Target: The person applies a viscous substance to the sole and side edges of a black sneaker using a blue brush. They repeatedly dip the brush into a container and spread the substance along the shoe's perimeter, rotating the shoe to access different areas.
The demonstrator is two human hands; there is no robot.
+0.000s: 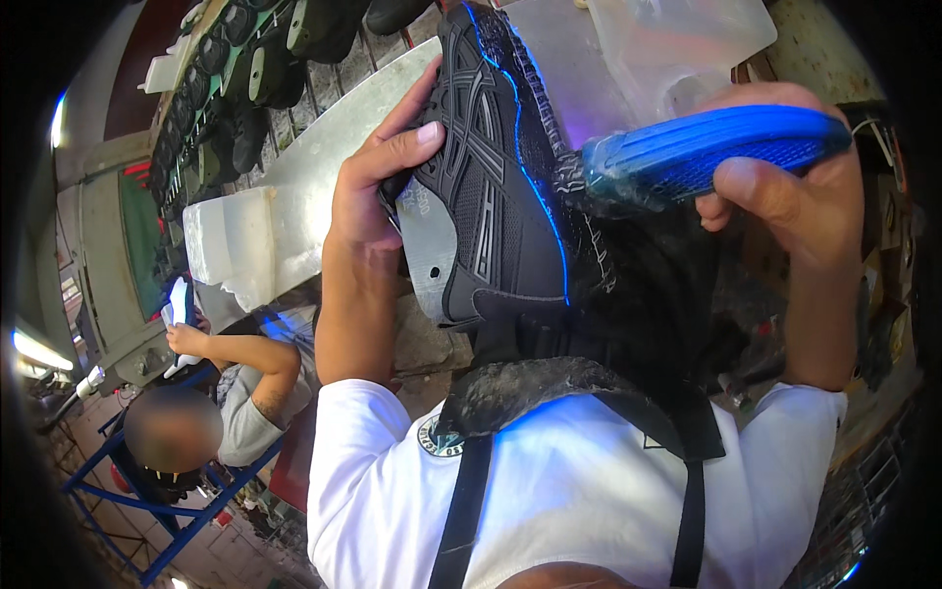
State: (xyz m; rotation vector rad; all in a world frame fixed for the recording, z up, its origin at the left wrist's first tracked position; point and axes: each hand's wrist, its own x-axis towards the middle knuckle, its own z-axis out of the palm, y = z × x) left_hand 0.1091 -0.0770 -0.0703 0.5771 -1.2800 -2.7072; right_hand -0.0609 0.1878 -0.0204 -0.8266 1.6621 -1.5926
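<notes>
My left hand (378, 182) is closed around a black sports shoe upper (491, 196) fitted on a grey last (435, 240). The thumb presses on its side, and the fingers reach behind it. A bright blue line runs along the upper's lower edge, and pale stitching shows on the dark underside. In my right hand (785, 187) is a blue-handled brush (716, 147) with a ribbed, textured grip, the thumb lying along its near side. Its dark, caked tip meets the stitched underside or sits just beside it; I cannot tell if they touch.
A pale work surface (304, 167) lies beyond my left hand, with a translucent container (231, 245) on it. Another clear plastic container (687, 49) stands at the far right. Dark shoes (231, 108) fill a rack at the far left. A seated person (260, 383) handles something at left.
</notes>
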